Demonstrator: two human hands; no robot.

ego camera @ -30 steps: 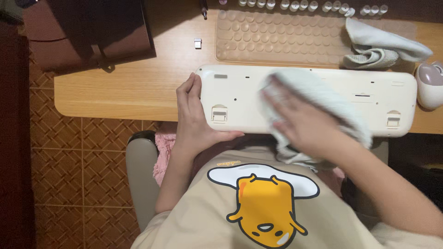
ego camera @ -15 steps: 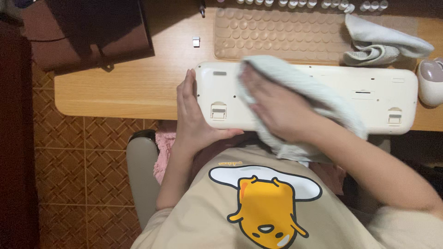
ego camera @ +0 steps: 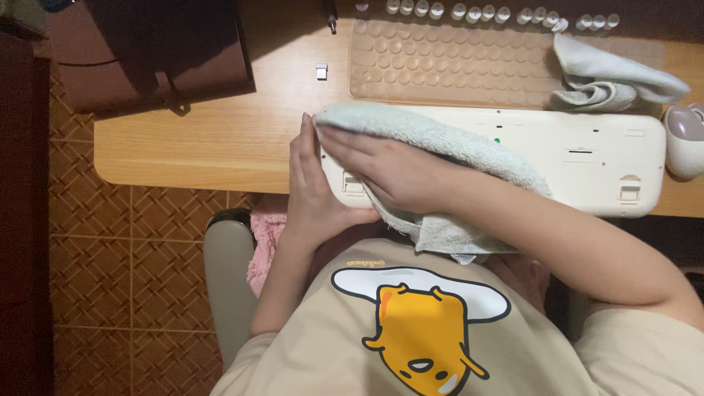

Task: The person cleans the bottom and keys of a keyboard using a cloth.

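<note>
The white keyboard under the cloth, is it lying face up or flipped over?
Flipped over. The white keyboard shows its smooth underside with a fold-out foot and no keys, while the right hand presses a cloth on it.

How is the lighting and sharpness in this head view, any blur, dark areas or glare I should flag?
Head view: sharp on the right hand, cloth and upturned keyboard, no motion blur; desk evenly and warmly lit without glare; top edge and the dark box at upper left sink into shadow, as does the floor at far left.
</note>
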